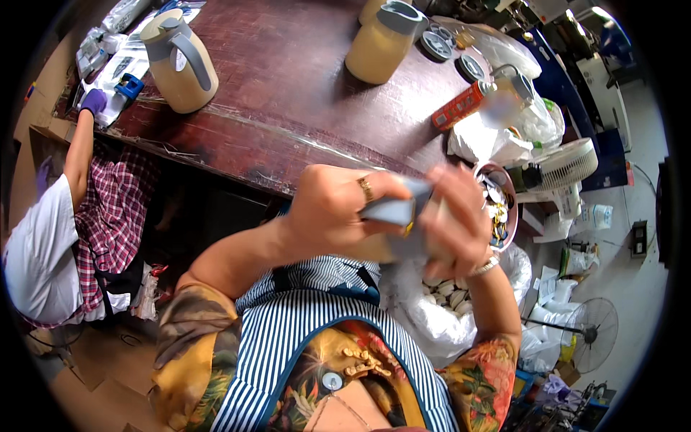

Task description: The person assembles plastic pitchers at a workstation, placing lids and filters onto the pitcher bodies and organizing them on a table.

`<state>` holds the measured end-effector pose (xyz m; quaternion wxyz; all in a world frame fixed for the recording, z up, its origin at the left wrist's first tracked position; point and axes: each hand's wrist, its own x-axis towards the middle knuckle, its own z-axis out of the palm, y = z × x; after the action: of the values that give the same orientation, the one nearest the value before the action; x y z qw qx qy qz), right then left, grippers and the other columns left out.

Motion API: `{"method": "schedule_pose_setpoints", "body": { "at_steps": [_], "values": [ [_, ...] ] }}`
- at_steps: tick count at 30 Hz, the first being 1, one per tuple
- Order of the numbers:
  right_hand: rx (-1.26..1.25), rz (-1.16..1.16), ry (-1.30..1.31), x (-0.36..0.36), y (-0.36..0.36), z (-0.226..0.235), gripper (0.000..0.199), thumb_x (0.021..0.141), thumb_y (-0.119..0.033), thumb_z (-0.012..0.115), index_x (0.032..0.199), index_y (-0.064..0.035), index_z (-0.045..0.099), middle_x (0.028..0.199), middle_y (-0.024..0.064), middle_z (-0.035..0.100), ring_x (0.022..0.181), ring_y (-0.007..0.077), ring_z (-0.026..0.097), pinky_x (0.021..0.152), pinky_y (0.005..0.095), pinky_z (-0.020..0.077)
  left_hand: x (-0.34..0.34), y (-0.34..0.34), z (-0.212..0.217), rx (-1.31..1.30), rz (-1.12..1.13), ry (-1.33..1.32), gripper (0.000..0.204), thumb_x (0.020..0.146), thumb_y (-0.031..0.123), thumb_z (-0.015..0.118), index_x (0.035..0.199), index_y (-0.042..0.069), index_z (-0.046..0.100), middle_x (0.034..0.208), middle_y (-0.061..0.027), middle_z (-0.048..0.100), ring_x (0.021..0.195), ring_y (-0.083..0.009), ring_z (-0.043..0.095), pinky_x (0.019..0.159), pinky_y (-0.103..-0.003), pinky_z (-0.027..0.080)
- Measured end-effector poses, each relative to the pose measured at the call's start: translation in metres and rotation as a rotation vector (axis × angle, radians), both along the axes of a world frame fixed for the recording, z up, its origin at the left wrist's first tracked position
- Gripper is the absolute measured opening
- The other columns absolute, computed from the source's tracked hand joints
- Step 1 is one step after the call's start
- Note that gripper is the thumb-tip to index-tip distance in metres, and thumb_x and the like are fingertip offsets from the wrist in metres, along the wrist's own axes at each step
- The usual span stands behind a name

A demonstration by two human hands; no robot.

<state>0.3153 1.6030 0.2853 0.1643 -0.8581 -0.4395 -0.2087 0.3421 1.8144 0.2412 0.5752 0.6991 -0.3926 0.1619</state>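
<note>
Grey and motion-blurred, a jug (409,246) is hanging near, between both hands, just off the table's (288,79) near edge. I am seeing the left hand (327,205) curling its fingers around a grey part; the right hand (457,219) is covering the right side, too smeared for me to tell whether its fingers are spread or pressing together. On the table, one beige jug (183,79) is standing left, another (371,54) far, a red can (459,106) lying right. Near right, a bag (432,327) is holding pale pieces (450,297).
</note>
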Motion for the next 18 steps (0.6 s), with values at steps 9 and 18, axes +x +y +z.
{"method": "schedule_pose_setpoints", "body": {
  "at_steps": [9,18],
  "values": [
    [-0.150,-0.143,0.074,-0.013,0.005,-0.004,0.069,0.082,-0.042,0.068,0.142,-0.0191,0.043,0.146,0.0188,0.040,0.134,0.0370,0.040,0.110,0.0520,0.0316,0.047,0.039,-0.037,-0.024,-0.148,0.169,0.035,0.069,0.015,0.085,0.099,0.004,0.070,0.090,-0.0131,0.072,0.080,-0.0220,0.071,0.070,-0.031,0.056],
    [-0.029,-0.071,0.023,0.005,0.031,0.003,0.054,0.073,-0.017,0.068,0.125,-0.0079,0.055,0.125,0.0130,0.056,0.110,0.0357,0.054,0.092,0.0497,0.0442,-0.010,0.007,-0.018,0.038,0.176,-0.101,0.038,0.071,0.021,0.082,0.102,0.006,0.066,0.083,-0.0113,0.069,0.072,-0.0277,0.069,0.062,-0.033,0.054]
  ]
}}
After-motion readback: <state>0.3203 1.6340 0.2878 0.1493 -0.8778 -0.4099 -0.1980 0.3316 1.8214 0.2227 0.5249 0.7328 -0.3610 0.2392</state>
